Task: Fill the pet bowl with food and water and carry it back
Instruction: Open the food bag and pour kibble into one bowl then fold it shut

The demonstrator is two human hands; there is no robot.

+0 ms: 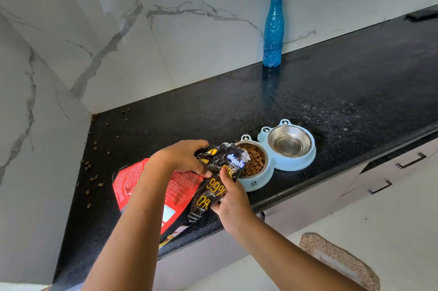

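Note:
A light blue double pet bowl (284, 167) stands on the black counter near its front edge. Its left steel dish (254, 162) holds brown kibble; its right steel dish (290, 142) looks empty. A black and red pet food bag (213, 186) lies tilted with its mouth at the left dish. My left hand (187, 156) grips the bag's top end. My right hand (231, 198) holds the bag's lower side. A blue water bottle (272, 27) stands capped against the back wall, well behind the bowl.
Loose kibble pieces (91, 165) are scattered over the counter's left corner. The black counter (343, 91) runs right along a marble wall. Drawers with dark handles (411, 160) sit below its front edge. A brown mat (339, 262) lies on the floor.

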